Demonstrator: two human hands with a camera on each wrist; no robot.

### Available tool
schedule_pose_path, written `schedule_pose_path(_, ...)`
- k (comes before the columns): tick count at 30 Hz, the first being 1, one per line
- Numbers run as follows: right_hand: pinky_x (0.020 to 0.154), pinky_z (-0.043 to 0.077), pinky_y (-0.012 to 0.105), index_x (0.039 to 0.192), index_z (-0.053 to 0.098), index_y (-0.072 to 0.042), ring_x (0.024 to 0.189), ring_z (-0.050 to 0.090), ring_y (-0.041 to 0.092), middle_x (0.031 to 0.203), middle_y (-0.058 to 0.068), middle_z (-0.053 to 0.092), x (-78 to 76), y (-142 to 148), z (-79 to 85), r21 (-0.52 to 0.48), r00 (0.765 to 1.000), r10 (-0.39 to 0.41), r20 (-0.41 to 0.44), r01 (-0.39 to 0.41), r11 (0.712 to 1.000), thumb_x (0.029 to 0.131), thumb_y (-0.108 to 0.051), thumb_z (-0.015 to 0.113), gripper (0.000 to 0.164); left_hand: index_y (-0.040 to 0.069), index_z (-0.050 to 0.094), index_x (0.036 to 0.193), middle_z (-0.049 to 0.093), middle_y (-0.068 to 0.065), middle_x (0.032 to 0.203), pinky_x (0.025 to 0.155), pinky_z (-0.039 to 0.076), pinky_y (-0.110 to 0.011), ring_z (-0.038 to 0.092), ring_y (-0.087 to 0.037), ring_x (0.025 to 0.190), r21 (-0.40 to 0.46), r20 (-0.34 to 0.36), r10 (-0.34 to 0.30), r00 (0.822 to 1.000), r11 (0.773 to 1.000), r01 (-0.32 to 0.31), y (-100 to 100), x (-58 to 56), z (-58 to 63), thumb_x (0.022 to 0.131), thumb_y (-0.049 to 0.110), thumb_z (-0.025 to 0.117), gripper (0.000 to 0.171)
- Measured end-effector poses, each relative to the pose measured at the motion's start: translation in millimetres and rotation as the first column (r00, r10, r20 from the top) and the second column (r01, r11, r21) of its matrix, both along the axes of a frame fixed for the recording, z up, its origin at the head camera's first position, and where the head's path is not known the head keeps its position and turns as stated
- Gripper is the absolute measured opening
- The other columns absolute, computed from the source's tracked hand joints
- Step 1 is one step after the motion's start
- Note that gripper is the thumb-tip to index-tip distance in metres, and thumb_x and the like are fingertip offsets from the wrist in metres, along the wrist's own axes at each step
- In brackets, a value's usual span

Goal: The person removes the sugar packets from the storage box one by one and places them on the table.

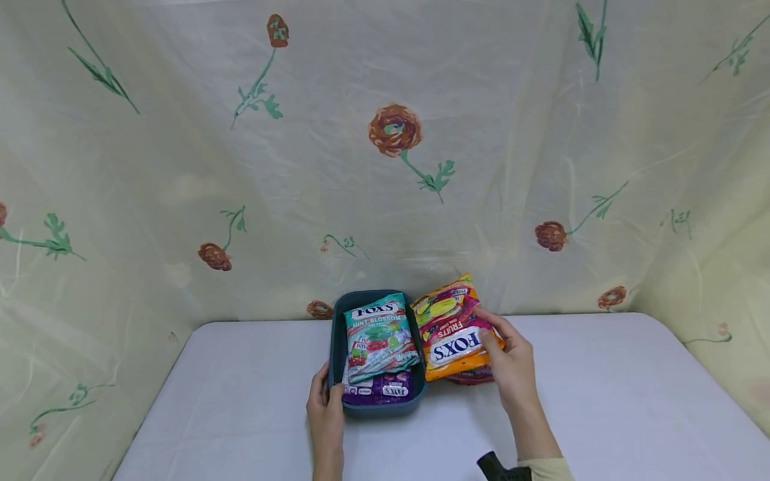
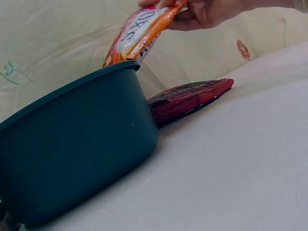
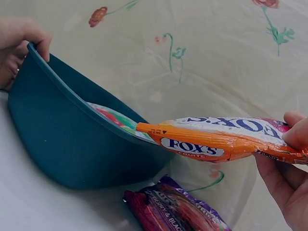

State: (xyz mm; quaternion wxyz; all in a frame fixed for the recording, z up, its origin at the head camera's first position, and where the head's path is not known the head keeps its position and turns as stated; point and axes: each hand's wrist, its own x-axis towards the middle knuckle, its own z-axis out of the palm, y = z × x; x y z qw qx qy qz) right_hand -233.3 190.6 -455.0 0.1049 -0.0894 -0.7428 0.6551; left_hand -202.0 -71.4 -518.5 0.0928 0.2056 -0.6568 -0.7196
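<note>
Head, left hand: the person's fingers are gripping the near left side of a deep, dark teal plastic tub with rounded corners, with the thumb hooking over the rim
Head, right hand: it's pinching the right side of an orange and magenta plastic Fox's Fruits bag, thumb on the printed front
Head, orange bag spot: it's hanging just right of the tub, leaning left, and covering most of a dark red shiny bag
Head, inside the tub: a mint green plastic Mint Blossom bag is lying partly over a purple plastic Fox's bag
Head, surroundings: a white-covered table is sitting under everything, a cream flowered sheet is hanging behind, and a beige sleeve is showing on the right arm
Left wrist, tub: its outer wall is filling the left side; can't really tell the left hand's grip from here
Left wrist, bags: the dark red one is lying on the table right beside the tub, and the orange one is being held above it
Right wrist, hands: left fingers are curling over the rim, right thumb and fingers are pinching the orange bag
Right wrist, orange bag: its far end is overlapping the rim; can't tell if they're touching
</note>
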Motion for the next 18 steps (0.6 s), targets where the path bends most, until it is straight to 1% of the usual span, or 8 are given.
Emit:
schedule_pose_path(6,0.088,0.044,0.006,0.13,0.057,-0.025,0.124,0.045,0.012,0.144,-0.004,0.046,0.6,4.6,1.8,0.01,1.0,-0.024,-0.011,0.024,1.0,0.097,-0.023,0.048,0.034,0.013,0.046,0.138,0.042,-0.015,0.147,0.11,0.036,-0.047,0.04,-0.031,0.136,-0.004,-0.002,0.001,1.0,1.0,-0.001,0.4,0.3,-1.3,0.089,0.01,0.046,0.049)
schedule_pose_path(11,0.092,0.042,0.006,0.13,0.057,-0.026,0.129,0.043,0.013,0.146,-0.006,0.045,0.2,8.2,1.1,0.023,0.999,-0.043,0.001,0.043,0.999,0.098,-0.023,0.048,0.034,0.013,0.045,0.139,0.041,-0.016,0.147,0.11,0.035,-0.048,0.039,-0.032,0.136,-0.013,0.0,-0.001,1.0,1.0,0.001,0.3,0.2,-1.0,0.09,0.011,0.045,0.049)
schedule_pose_path(14,0.09,0.044,0.006,0.13,0.056,-0.028,0.126,0.045,0.014,0.147,-0.005,0.044,0.5,10.5,0.9,0.027,0.998,-0.053,0.013,0.053,0.998,0.098,-0.026,0.047,0.034,0.013,0.044,0.139,0.041,-0.016,0.147,0.11,0.035,-0.048,0.039,-0.033,0.136,-0.016,0.004,-0.003,1.0,1.0,0.003,0.1,-0.1,-0.5,0.091,0.011,0.045,0.048)
schedule_pose_path(18,0.085,0.045,0.005,0.13,0.056,-0.028,0.119,0.049,0.012,0.145,-0.003,0.046,0.3,14.2,0.3,0.022,0.997,-0.075,0.018,0.074,0.997,0.098,-0.028,0.046,0.034,0.013,0.044,0.139,0.041,-0.015,0.147,0.111,0.034,-0.048,0.038,-0.033,0.136,-0.014,0.004,-0.004,1.0,1.0,0.004,0.1,0.2,0.0,0.091,0.011,0.045,0.049)
